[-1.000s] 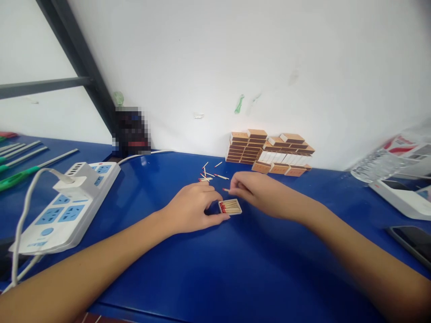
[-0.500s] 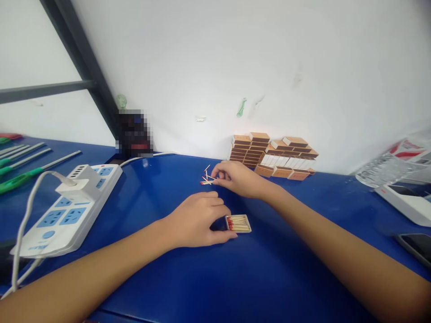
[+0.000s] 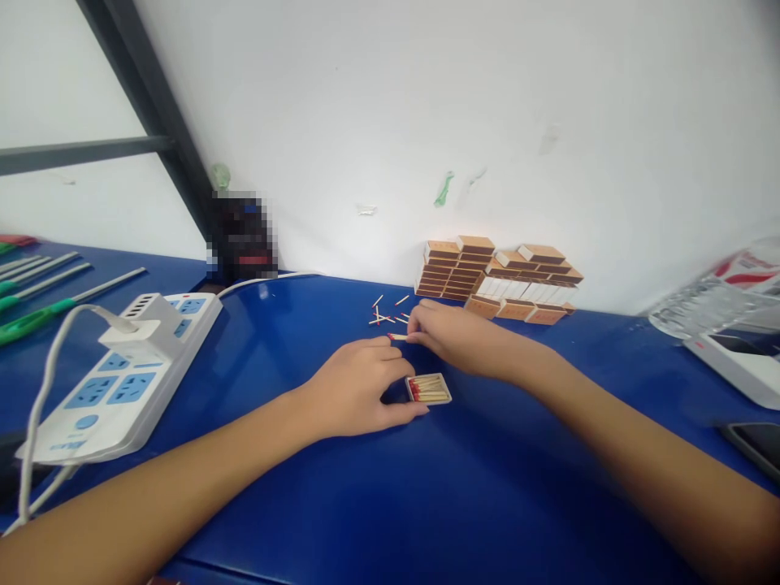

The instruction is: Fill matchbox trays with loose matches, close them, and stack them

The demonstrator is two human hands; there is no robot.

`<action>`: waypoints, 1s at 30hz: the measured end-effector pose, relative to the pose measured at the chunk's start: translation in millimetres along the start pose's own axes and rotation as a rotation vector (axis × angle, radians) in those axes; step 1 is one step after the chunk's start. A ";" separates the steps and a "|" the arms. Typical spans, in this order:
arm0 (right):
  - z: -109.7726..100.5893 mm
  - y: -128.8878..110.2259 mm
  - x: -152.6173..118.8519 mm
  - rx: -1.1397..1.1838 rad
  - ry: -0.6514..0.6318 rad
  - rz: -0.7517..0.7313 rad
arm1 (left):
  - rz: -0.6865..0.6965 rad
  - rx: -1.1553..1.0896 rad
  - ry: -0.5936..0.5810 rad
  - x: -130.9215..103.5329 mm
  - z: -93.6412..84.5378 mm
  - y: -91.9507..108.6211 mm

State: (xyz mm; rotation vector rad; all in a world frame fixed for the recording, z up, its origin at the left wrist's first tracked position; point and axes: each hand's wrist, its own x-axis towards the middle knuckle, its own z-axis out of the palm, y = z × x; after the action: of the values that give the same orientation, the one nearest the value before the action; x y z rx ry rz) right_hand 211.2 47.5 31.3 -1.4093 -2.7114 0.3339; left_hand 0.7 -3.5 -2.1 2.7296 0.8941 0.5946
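A small open tray of red-headed matches (image 3: 431, 388) lies on the blue table (image 3: 390, 504). My left hand (image 3: 366, 386) rests at its left side, thumb and fingers closed round the tray's near and far edges. Above and behind it, my right hand (image 3: 448, 331) pinches one or more matches (image 3: 398, 337), with the red heads pointing left. Several loose matches (image 3: 383, 315) are scattered on the table just beyond and left of my right fingertips.
Stacked matchboxes (image 3: 457, 268) stand against the wall behind my right hand. On the left are a white power strip (image 3: 131, 382) with cables and green-handled tools (image 3: 67, 305). A plastic bottle (image 3: 712, 292), a white device (image 3: 731, 366) and a phone (image 3: 756, 443) lie on the right.
My right hand has come nearer and to the right, drawing matches away from the pile. The loose matches now lie more spread out. My left hand still holds the tray.
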 end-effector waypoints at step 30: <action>21.4 -18.0 -66.7 0.165 0.158 -0.079 | -0.007 0.019 -0.003 1.1 -1.5 0.2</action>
State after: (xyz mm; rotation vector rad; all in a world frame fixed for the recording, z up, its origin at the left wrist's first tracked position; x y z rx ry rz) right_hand 231.9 -20.4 17.1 -1.2265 -2.5400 0.4119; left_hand 1.0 -2.9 -0.4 2.7423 0.9136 0.5834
